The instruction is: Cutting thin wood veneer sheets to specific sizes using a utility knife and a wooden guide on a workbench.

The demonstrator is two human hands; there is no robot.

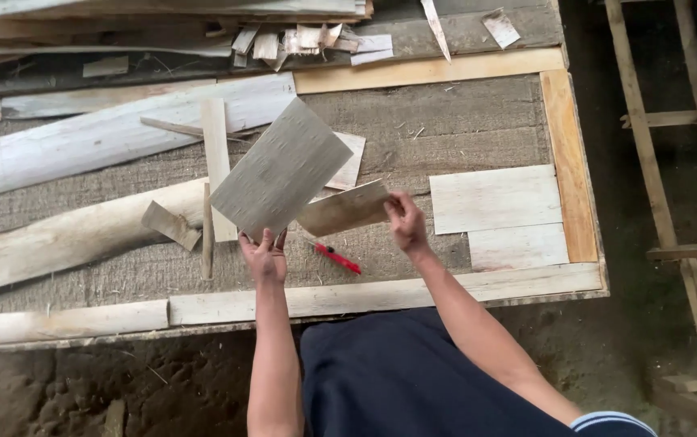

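My left hand (263, 252) grips the lower edge of a grey rectangular veneer sheet (282, 168), held up tilted above the table. My right hand (405, 222) pinches the right end of a smaller tan veneer piece (342, 209), which tucks partly under the grey sheet. Just below both pieces a red utility knife (337, 259) lies on the grey burlap table cover (445, 129).
Two pale veneer rectangles (495, 198) lie at the right, inside a wooden border frame (568, 162). Long curled veneer strips (105, 133) and a narrow upright slat (216, 154) cover the left. Scrap pieces (300, 40) pile at the back. A wooden rack (680, 186) stands right of the table.
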